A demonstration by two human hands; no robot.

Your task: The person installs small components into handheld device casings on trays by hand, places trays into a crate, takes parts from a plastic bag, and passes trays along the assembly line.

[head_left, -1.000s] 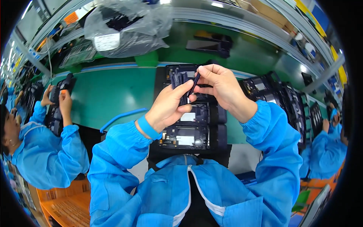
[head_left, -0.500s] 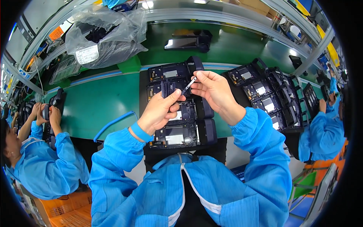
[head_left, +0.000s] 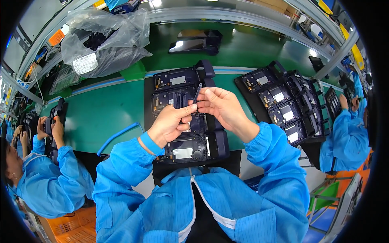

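My left hand (head_left: 170, 123) is closed around a small bundle of slim dark plastic strips (head_left: 180, 100), which stand up above its fingers. A single thin dark strip (head_left: 197, 93) rises at a tilt between my two hands, its lower end near my left thumb. From the right, the bent fingers of my right hand (head_left: 223, 107) pinch this strip. Under both hands lies a column of opened dark device housings (head_left: 175, 80), with circuit parts and pale rectangles inside. My left hand hides part of the middle housings.
More opened housings (head_left: 279, 97) lie in rows at the right. A blue coiled cord (head_left: 117, 137) rests on the green bench (head_left: 95, 109). Beyond are a clear plastic bag (head_left: 109, 44) and dark screened devices (head_left: 188, 45). Co-workers (head_left: 50, 174) sit on both sides.
My right hand has moved lower and slightly left. The single strip has turned from its pale face to a dark side and stands more upright. My left hand still grips the bundle.
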